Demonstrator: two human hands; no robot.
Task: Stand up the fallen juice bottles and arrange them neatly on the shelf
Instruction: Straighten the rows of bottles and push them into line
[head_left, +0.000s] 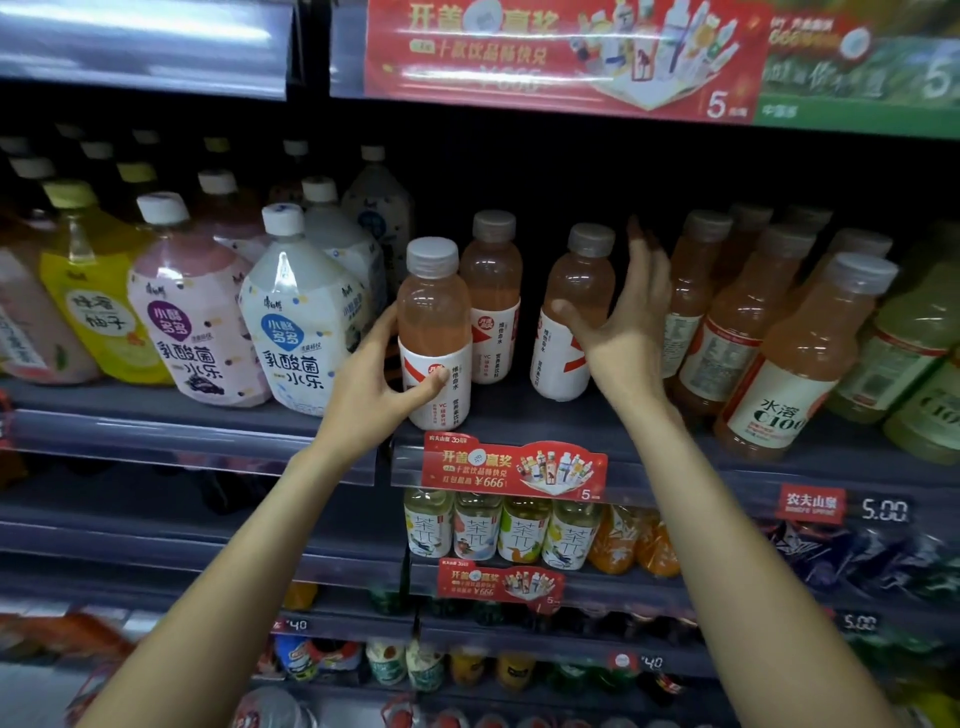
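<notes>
A pink-orange plastic juice bottle with a white label and grey cap stands upright at the dark shelf's front edge, gripped by the left hand. Two matching bottles stand behind. The right hand hovers with fingers spread, holding nothing.

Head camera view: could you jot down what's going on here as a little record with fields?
place: shop drinks shelf
left hand: grips the front pink juice bottle, upright at the shelf edge
right hand: open, beside the right pink bottle; contact unclear
behind: a third pink bottle, upright
left neighbours: larger white-capped bottles
right neighbours: C100 bottles
</notes>
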